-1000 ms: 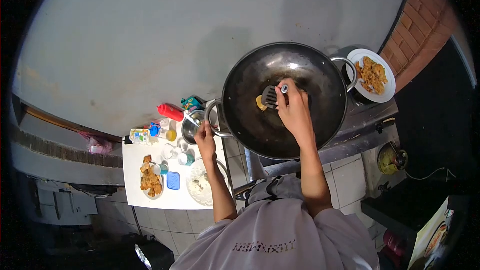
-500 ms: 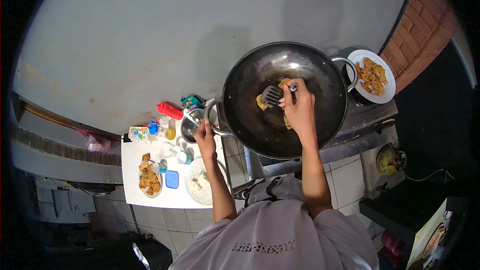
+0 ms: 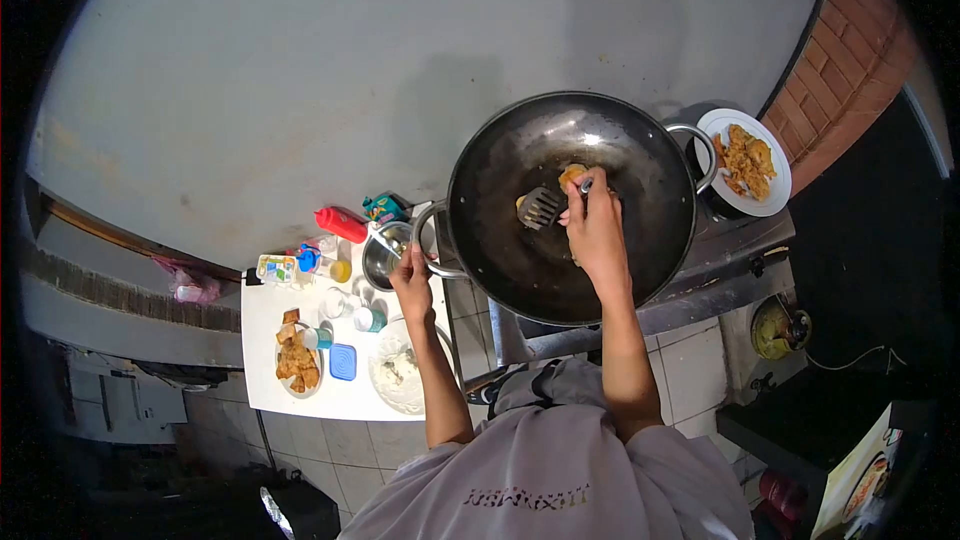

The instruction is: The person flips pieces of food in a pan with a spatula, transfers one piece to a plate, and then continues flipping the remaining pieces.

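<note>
A large dark wok with two metal loop handles fills the middle of the view. My right hand is closed round the handle of a black slotted spatula, reaching down into the wok. The spatula's blade rests by a small golden fried piece at its left, mostly covered. Another fried piece lies just above my right fingers; anything under the hand is hidden. My left hand is closed at the wok's left loop handle. Beside those fingers, a light utensil lies across a metal bowl.
A white plate of fried food stands right of the wok. On the white table are a plate of fried pieces, a blue lid, a bowl of white batter or flour, jars and a red bottle.
The spatula blade has slid slightly toward me and now covers more of the left fried piece. My left hand stays at the wok handle. The whole view has shifted a little.
</note>
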Demonstrator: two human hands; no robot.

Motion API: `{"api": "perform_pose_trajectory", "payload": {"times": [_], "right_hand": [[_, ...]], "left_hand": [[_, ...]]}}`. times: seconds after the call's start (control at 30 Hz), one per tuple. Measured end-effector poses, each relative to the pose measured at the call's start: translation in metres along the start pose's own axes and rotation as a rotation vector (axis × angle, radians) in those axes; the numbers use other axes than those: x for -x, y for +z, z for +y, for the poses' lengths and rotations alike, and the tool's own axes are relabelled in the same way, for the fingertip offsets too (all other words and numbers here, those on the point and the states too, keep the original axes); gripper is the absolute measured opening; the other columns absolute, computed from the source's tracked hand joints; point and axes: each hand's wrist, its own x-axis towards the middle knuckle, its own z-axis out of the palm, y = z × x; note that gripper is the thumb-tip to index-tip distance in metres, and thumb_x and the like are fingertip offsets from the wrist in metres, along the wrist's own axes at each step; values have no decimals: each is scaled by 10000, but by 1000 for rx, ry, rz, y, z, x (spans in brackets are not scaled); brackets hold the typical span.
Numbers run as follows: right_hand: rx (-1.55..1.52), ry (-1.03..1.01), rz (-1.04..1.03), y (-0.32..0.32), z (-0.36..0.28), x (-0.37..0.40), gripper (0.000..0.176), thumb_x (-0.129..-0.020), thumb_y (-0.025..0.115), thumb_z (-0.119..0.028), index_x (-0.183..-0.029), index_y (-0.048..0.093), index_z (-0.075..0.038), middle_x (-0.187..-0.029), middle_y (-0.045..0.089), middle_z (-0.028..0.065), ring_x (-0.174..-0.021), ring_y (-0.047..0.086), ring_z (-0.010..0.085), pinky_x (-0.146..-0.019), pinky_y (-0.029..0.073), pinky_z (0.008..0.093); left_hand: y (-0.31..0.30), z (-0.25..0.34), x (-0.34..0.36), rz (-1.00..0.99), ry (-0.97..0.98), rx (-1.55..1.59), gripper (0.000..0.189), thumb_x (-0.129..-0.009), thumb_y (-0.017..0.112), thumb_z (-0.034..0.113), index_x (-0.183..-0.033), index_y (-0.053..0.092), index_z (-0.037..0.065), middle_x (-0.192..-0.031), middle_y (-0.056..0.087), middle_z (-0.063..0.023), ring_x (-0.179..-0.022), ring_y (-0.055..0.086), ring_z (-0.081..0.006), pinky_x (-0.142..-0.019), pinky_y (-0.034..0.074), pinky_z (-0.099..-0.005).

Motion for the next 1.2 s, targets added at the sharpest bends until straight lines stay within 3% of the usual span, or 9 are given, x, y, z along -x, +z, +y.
{"api": "perform_pose_trajectory", "payload": {"times": [0.13, 0.2, 0.3, 0.37, 0.4, 0.5, 0.57, 0.9, 1.2], "right_hand": [[21, 33, -19, -5, 1, -3, 111, -887, 501, -82, -928, 463, 14, -753, 565, 221, -721, 567, 431, -620, 418, 449], [-67, 63, -41, -9, -3, -4, 121, -891, 503, -91, -925, 468, 20, -728, 576, 197, -677, 603, 365, -622, 448, 422], [-191, 178, -30, -23, -30, -4, 126, -895, 501, -96, -932, 474, 21, -705, 584, 173, -636, 622, 294, -629, 478, 391], [-171, 174, -36, -24, -27, -4, 120, -898, 496, -95, -937, 475, 17, -713, 587, 166, -639, 624, 279, -633, 485, 381], [-153, 167, -39, -24, -26, -4, 114, -902, 490, -94, -942, 477, 13, -722, 589, 159, -643, 625, 264, -637, 492, 372], [-21, 54, -51, -18, -17, -2, 100, -909, 479, -92, -939, 475, 3, -771, 585, 172, -656, 626, 256, -627, 494, 362], [-39, 43, -72, -18, -17, -2, 99, -913, 472, -93, -944, 473, 1, -795, 581, 179, -658, 624, 251, -633, 492, 357], [3, 73, -133, -7, -16, -5, 97, -927, 432, -73, -958, 449, 17, -812, 574, 185, -646, 626, 251, -592, 502, 340], [-25, -26, -195, 6, -42, 3, 98, -918, 441, -48, -977, 457, 28, -865, 550, 173, -677, 621, 234, -604, 520, 305]], "left_hand": [[-1, 2, 1, 1, -9, 17, 346, -920, 525, 312, -1031, 612, -4, -747, 587, -5, -634, 445, -53, -591, 349, -207], [2, 4, 1, -3, -16, 19, 347, -919, 526, 309, -1038, 611, -6, -751, 591, -10, -643, 457, -54, -604, 361, -210], [4, 2, 2, 64, 3, 76, 293, -925, 524, 271, -974, 626, 2, -703, 583, 12, -566, 373, -23, -516, 295, -193], [-2, -4, -2, -3, -4, 45, 351, -916, 532, 306, -1058, 607, -7, -765, 607, -23, -688, 503, -67, -646, 393, -218], [-2, -4, -1, -5, -4, 48, 351, -916, 532, 306, -1058, 607, -7, -765, 607, -23, -688, 503, -67, -646, 393, -218], [0, 2, 0, 4, -32, 33, 341, -916, 535, 300, -1047, 610, -6, -759, 599, -17, -685, 501, -73, -648, 392, -221], [6, 6, 3, 47, 7, 79, 282, -923, 527, 267, -954, 635, 8, -694, 580, 10, -569, 389, -30, -528, 308, -196], [5, 7, 3, 27, -15, 130, 289, -929, 518, 251, -997, 616, -12, -731, 608, -15, -622, 470, -43, -586, 368, -193], [5, 9, 2, -4, -59, 178, 266, -916, 543, 233, -966, 599, -23, -745, 629, -41, -647, 516, -54, -599, 388, -200]]}}
